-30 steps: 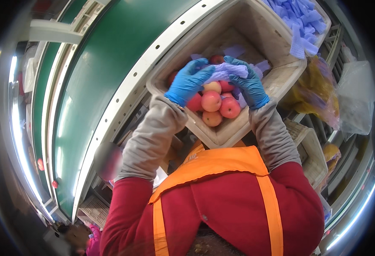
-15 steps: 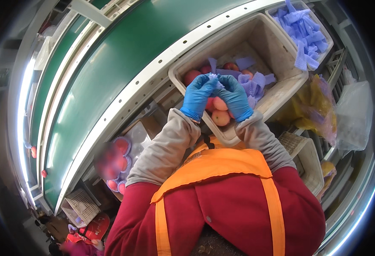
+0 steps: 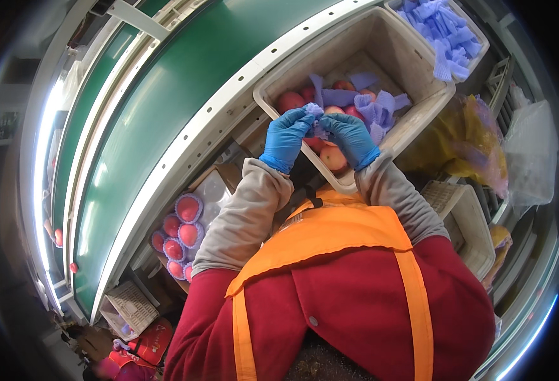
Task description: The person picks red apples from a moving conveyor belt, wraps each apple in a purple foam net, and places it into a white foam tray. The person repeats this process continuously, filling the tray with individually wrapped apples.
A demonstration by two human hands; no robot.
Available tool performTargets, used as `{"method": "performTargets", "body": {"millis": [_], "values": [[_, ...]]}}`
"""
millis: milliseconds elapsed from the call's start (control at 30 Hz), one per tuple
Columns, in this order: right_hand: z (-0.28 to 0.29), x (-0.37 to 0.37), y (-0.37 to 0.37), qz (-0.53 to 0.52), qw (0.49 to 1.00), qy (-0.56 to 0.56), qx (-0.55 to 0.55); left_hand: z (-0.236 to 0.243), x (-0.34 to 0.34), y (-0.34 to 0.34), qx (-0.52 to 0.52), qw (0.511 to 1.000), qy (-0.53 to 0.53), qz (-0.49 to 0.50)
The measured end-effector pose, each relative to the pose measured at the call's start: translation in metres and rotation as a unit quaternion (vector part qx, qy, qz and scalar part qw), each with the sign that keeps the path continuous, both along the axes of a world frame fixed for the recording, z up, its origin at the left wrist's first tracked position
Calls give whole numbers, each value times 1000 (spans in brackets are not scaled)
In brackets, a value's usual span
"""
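1. Left hand [image 3: 284, 141], blue glove: fingers bent, thumb and fingertips closed in a pinch on a crumpled purple foam net [image 3: 315, 111].
2. Right hand [image 3: 354, 136], same glove: curled, fingertips pinching the net's other side. Gap between the hands is narrow.
3. Net is up between the fingertips, above the near-left edge of the beige crate [image 3: 259, 95]. Whether its mouth is spread: can't tell, too bunched. No apple seen inside it.
4. Apples [image 3: 333, 159] sit in the crate below the hands, by its near corner; more by its left corner.
5. Loose nets [image 3: 375, 111] lie over fruit toward the crate's right edge. A tub [image 3: 476, 57] of more stands just past the crate's far-right edge.
6. Carton [image 3: 230, 178], left of the left sleeve: netted apples [image 3: 189, 235] along its left edge. Conveyor belt [image 3: 165, 82] runs beyond the crate's left edge.
7. Step looks like teasing the net apart. To do it well: pinch one layer per hand, right at the rim; part the hands evenly; roll fingertips in rather than yank, since thin foam likely tears. Slick gloves may slip, so grip a little deeper. Staying above the crate means a dropped net lands inside.
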State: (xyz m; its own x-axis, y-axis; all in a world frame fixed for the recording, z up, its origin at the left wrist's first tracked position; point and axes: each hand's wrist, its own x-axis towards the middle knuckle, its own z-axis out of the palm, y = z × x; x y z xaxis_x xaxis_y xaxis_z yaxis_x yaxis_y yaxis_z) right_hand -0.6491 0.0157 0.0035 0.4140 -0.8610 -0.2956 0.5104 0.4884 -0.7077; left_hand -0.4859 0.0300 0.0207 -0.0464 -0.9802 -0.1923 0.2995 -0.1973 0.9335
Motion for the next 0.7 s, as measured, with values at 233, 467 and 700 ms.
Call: {"method": "performTargets", "body": {"millis": [233, 467, 700], "values": [[-25, -2, 2, -16, 996, -85, -10, 0, -18, 8, 34, 999, 24, 18], [-24, 10, 6, -33, 986, -121, 111, -13, -9, 5, 23, 997, -64, 40], [-25, 9, 3, -27, 996, 0, 83, -12, -7, 10, 92, 991, 35, 93]]}}
